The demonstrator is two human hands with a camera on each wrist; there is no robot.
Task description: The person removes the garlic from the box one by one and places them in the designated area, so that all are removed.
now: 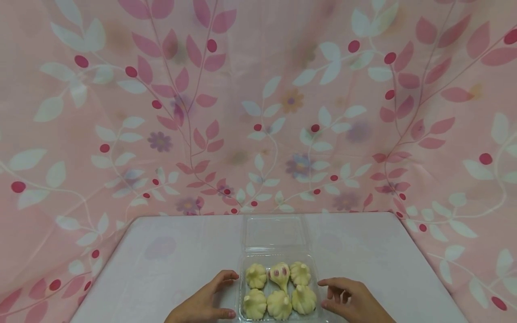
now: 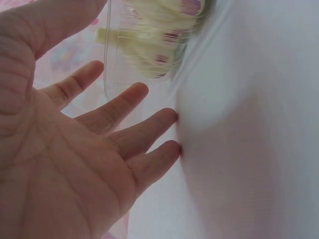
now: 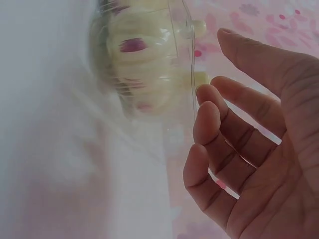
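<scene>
A clear plastic container [image 1: 241,289] stands on the table with its lid [image 1: 274,231] folded open to the back. Several pale garlic bulbs [image 1: 255,304] sit inside in two rows, mostly stem up. The back middle garlic bulb [image 1: 278,271] lies tipped, stem toward me, with purple patches showing. To the container's left is my left hand [image 1: 203,298], fingers spread and holding nothing; in the left wrist view its lower fingertips [image 2: 172,149] are at the tabletop. My right hand [image 1: 355,299], fingers loosely bent, is at the right side, its fingertips [image 3: 205,119] close to the container's rim.
The table [image 1: 173,251] has a whitish cover and reaches back to a pink curtain [image 1: 258,103] with leaf and flower prints. That curtain also hangs along the left and right sides.
</scene>
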